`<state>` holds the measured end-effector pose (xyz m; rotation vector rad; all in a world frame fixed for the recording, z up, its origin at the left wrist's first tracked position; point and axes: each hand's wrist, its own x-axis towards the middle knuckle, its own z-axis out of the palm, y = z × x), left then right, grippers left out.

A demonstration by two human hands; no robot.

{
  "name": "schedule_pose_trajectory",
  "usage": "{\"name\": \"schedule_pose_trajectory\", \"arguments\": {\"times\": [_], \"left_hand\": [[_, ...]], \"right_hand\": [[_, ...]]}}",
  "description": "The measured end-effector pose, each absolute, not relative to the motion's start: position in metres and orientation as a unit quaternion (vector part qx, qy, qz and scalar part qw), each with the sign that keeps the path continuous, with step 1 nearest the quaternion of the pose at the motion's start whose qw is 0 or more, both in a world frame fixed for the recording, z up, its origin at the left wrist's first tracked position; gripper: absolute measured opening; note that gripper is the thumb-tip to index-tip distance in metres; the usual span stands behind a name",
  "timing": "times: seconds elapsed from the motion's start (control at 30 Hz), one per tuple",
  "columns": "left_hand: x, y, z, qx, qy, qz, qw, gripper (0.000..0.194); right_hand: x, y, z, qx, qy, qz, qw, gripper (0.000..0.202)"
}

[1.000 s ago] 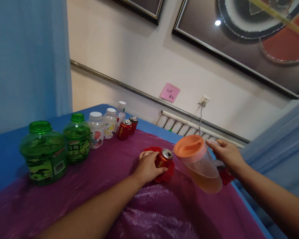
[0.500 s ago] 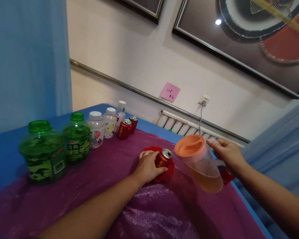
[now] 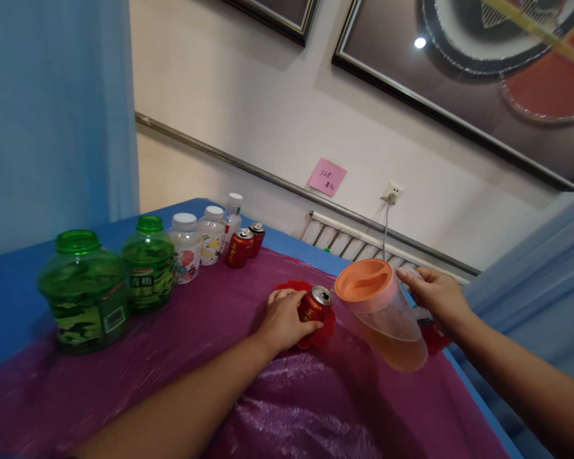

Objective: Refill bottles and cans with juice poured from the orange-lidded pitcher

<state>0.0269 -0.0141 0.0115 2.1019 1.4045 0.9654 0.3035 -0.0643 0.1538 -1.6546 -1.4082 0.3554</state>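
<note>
My left hand (image 3: 287, 319) is wrapped around the side of a red drink can (image 3: 314, 307), whose top opening faces up. Beneath the can lies a red dish with a wavy rim (image 3: 331, 326), partly covered by the hand. My right hand (image 3: 437, 296) grips the handle of a clear pitcher (image 3: 395, 328) with an orange lid (image 3: 366, 280). The pitcher leans toward the can, its lid close to the can's top. Amber liquid fills its lower part. Behind the pitcher a red object (image 3: 435, 339) is mostly hidden.
Two green jars (image 3: 83, 293) stand at the left of the purple plastic sheet (image 3: 210, 319). White-capped bottles (image 3: 186, 248) and two red cans (image 3: 240, 248) stand in a line beyond them. A radiator (image 3: 358, 239) and a plugged-in socket (image 3: 393, 192) are at the wall.
Almost nothing differs. The pitcher stays tilted beside the can, and both hands keep their places; the whole view has shifted very slightly.
</note>
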Motion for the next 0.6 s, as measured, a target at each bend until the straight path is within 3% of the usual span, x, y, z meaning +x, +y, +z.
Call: {"name": "schedule_pose_trajectory", "arguments": {"times": [0.6], "left_hand": [[0.027,-0.0161,0.0143,0.762,0.506,0.346,0.211,0.067]], "right_hand": [[0.302,-0.0663,0.1582,-0.678,-0.572,0.132,0.443,0.065]]}}
